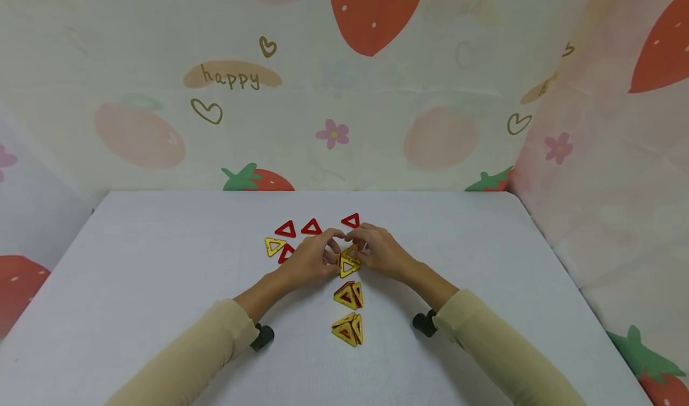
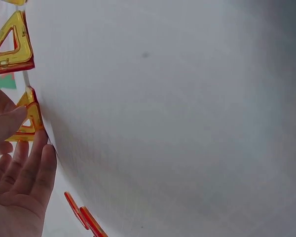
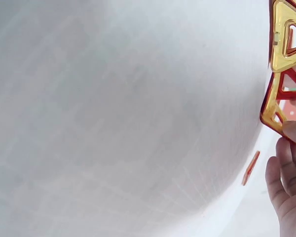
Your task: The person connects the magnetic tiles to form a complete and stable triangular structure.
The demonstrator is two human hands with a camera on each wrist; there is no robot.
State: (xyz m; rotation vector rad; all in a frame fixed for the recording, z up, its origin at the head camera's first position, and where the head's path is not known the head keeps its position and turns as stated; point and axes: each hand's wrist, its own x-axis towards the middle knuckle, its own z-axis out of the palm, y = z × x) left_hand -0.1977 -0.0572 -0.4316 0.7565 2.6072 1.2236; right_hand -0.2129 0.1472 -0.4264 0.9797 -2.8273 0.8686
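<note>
Both hands meet over a small structure of yellow and red triangular magnetic tiles (image 1: 343,268) near the middle of the table. My left hand (image 1: 312,256) holds its left side; in the left wrist view the thumb lies across a yellow tile (image 2: 38,116), with the fingers beneath and behind. My right hand (image 1: 381,252) pinches the opposite side, thumb and fingertips at the lower corner of the tiles (image 3: 269,111) in the right wrist view. Closer to the body stand two finished-looking yellow-and-red tile pyramids, a nearer one (image 1: 341,330) and a farther one (image 1: 341,297).
Beyond the left hand lie loose red triangle tiles (image 1: 293,230), one beside a yellow triangle tile (image 1: 268,248). Another red triangle (image 1: 355,219) lies past the right hand. The white table (image 1: 161,262) meets a strawberry-print backdrop (image 1: 301,113) behind and at the right.
</note>
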